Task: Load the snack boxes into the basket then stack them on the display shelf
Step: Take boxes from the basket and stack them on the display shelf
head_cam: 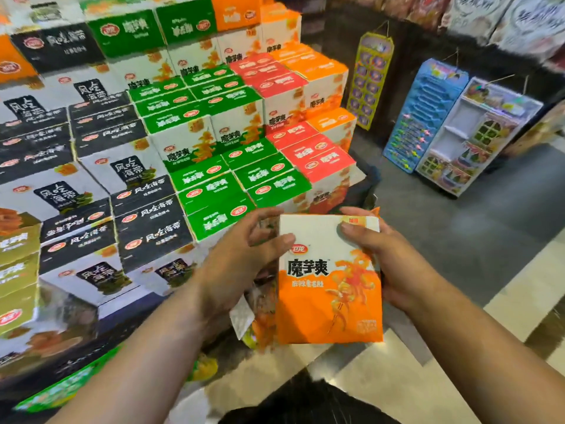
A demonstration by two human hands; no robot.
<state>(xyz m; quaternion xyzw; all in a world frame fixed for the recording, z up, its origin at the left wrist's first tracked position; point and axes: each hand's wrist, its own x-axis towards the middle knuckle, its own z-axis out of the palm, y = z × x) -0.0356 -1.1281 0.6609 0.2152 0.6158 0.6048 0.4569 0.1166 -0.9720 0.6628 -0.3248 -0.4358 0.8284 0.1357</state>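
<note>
A person holds an orange-and-white snack box (328, 280) in both hands before a stepped display (195, 142) of stacked cartons in a shop aisle. The box faces the camera, printed front up and white half at the top. It is raised in the air just off the display's near right corner, above a blurred heap of packets (263, 313) whose container cannot be made out. The left hand (241, 258) grips the box's left edge: the thumb (284, 240) lies across the white front by the red logo, and the fingers curl narrowly round the side toward the back, where their tips are hidden. The right hand (388, 258) clasps the right edge in the same way, its thumb (354, 232) pressed on the front near the top right corner and its fingers wrapped behind, with one fingertip showing above the top rim. Both forearms reach in from the bottom of the view. On the display, black boxes (146, 218) fill the left tiers, green boxes (214, 191) the middle, red boxes (318, 157) the right, and orange boxes (315, 68) the upper right, with olive boxes (18, 264) at the far left edge. Across the grey floor (477, 228), a yellow card (370, 81), a blue card (422, 117) and a white card (477, 136) of small goods hang against a dark counter.
</note>
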